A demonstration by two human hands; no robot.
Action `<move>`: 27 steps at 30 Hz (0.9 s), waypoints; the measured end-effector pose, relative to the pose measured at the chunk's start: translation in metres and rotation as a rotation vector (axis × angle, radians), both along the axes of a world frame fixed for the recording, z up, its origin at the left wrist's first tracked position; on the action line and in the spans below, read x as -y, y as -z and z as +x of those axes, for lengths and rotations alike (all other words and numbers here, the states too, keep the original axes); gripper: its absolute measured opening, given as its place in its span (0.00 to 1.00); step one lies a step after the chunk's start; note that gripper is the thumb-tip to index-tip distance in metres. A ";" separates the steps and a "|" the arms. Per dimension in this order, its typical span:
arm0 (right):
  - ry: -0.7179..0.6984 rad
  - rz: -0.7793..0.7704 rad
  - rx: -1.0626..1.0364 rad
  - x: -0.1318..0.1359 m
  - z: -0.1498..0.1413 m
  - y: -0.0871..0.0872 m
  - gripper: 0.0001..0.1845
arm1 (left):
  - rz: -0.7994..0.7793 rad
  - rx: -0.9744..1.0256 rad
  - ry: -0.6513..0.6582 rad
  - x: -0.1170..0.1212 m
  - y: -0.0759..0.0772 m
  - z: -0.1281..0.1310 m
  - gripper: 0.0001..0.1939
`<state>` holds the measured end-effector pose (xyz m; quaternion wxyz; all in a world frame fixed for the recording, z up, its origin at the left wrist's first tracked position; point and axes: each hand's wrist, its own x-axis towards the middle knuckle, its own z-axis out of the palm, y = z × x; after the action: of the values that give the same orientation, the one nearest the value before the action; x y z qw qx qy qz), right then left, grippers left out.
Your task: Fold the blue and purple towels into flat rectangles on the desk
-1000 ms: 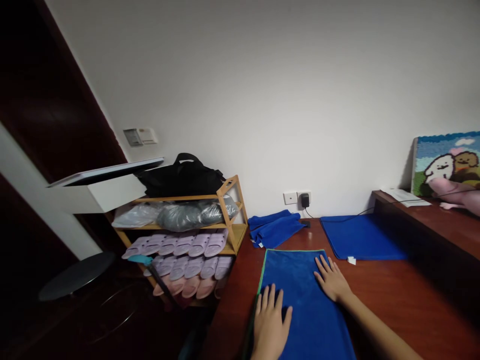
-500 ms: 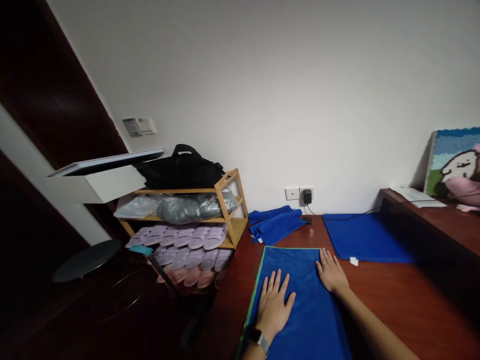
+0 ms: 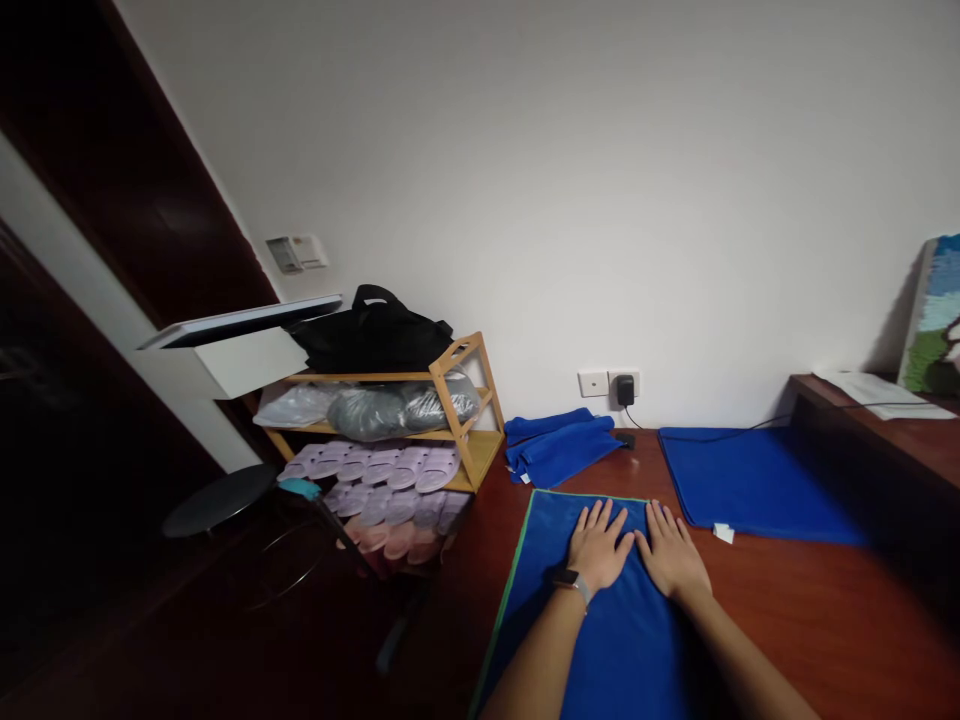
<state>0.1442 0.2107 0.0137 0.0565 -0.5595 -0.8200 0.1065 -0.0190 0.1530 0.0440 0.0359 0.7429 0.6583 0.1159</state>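
Observation:
A blue towel (image 3: 555,530) with a green edge lies spread on the reddish-brown wooden table (image 3: 810,590). My left hand (image 3: 598,545), with a watch on the wrist, rests flat on it near the far edge, fingers spread. Beside it my right hand (image 3: 673,552) lies flat over the towel's right edge, its fingers stretched forward. The thumbs of both hands are close together. Behind the towel sits a crumpled blue cloth (image 3: 562,447). To the right a second blue cloth (image 3: 750,485) lies flat with a white tag.
Left of the table stands a wooden rack (image 3: 465,440) with lilac and pink slippers (image 3: 405,465), plastic-wrapped items and a black bag (image 3: 375,335). A round stool (image 3: 217,500) is farther left. A black plug (image 3: 625,391) with a cable sits in the wall socket.
My left hand has slid forward and right across the towel, up beside my right hand. The right hand stays at the right edge. The view has turned slightly left.

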 end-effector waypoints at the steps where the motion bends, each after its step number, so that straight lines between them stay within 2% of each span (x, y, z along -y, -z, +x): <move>1: 0.001 0.002 -0.002 -0.001 0.000 0.002 0.42 | -0.006 -0.001 0.003 -0.004 0.002 -0.006 0.31; 3: 0.004 0.011 -0.001 -0.001 0.000 0.004 0.42 | -0.013 -0.006 -0.018 -0.006 0.004 -0.026 0.31; 8: 0.013 0.017 0.009 -0.001 0.000 0.003 0.42 | -0.056 -0.058 -0.152 0.005 -0.001 -0.096 0.33; 11: 0.014 0.009 -0.020 -0.001 0.000 0.003 0.42 | -0.077 -0.086 -0.179 0.006 -0.002 -0.122 0.33; 14: 0.022 0.005 -0.019 -0.002 -0.001 0.004 0.42 | -0.079 -0.097 -0.177 0.002 0.001 -0.129 0.33; 18: 0.033 0.002 0.025 -0.002 -0.005 0.000 0.41 | -0.078 -0.125 -0.177 -0.003 0.003 -0.126 0.32; 23: 0.014 -0.004 0.076 -0.007 -0.008 -0.007 0.41 | -0.106 -0.123 -0.195 -0.005 -0.005 -0.126 0.31; 27: -0.003 0.000 0.040 -0.013 -0.008 -0.005 0.41 | -0.095 -0.149 -0.198 -0.003 -0.015 -0.125 0.30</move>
<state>0.1365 0.2241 0.0189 0.0400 -0.5600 -0.8220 0.0955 -0.1436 0.1557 0.0590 0.0104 0.6784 0.7339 0.0322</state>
